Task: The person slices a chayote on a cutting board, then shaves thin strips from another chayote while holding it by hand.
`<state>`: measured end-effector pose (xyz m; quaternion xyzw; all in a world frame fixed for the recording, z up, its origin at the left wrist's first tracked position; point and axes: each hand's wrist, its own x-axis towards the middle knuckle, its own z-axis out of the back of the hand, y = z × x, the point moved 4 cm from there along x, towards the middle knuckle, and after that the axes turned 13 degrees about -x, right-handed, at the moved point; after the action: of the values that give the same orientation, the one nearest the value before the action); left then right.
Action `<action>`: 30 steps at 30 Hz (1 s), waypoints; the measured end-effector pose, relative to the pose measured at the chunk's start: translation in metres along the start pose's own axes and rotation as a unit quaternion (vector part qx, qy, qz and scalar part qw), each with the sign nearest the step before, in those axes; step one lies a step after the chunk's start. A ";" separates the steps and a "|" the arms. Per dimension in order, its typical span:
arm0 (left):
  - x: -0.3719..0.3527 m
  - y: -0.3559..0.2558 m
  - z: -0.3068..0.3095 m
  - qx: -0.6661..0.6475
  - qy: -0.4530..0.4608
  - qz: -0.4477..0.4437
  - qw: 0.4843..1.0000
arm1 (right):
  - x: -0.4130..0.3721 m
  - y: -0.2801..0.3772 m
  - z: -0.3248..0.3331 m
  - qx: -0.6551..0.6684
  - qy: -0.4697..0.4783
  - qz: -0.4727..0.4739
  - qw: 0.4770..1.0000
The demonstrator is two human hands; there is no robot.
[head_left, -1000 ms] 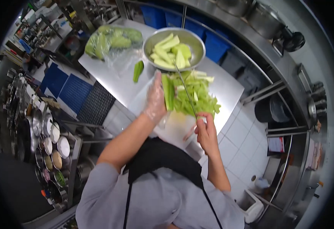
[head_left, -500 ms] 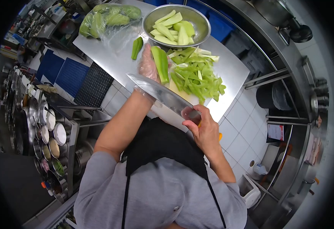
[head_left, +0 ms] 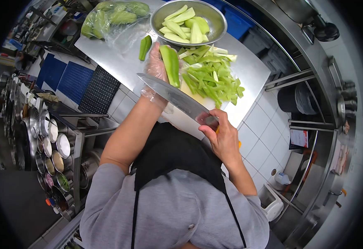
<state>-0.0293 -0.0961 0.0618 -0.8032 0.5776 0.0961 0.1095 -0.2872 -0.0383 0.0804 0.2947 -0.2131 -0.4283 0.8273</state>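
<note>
My left hand (head_left: 155, 66), in a clear plastic glove, is closed around a long wedge of green gourd (head_left: 170, 66) with the skin on. My right hand (head_left: 224, 139), bare, grips a broad kitchen knife (head_left: 177, 98) near the heel; its blade points up and left, in front of my left wrist. A bit of orange shows at the knife handle. Under the blade lies a pale cutting board (head_left: 189, 121), partly hidden. Green peelings (head_left: 214, 76) are heaped right of my left hand. A smaller green gourd piece (head_left: 145, 47) lies to its left.
A steel bowl (head_left: 222, 33) of peeled gourd pieces stands at the back of the steel table (head_left: 254, 70). A clear bag of whole green gourds (head_left: 117, 17) is at the back left. Containers of ingredients (head_left: 64, 145) stand far left; a dark bin (head_left: 293, 99) is right.
The table and everything on it sit slightly higher and further left in view. The wedge has turned a little, showing more of its green face. Both hands keep their hold.
</note>
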 end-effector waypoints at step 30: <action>-0.004 0.024 0.007 0.004 -0.030 0.025 0.999 | 0.002 0.005 0.005 -0.011 0.021 0.014 1.000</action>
<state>-0.0537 -0.0979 0.0543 -0.7847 0.5945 0.1210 0.1272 -0.2863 -0.0396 0.0879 0.2915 -0.1951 -0.4124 0.8408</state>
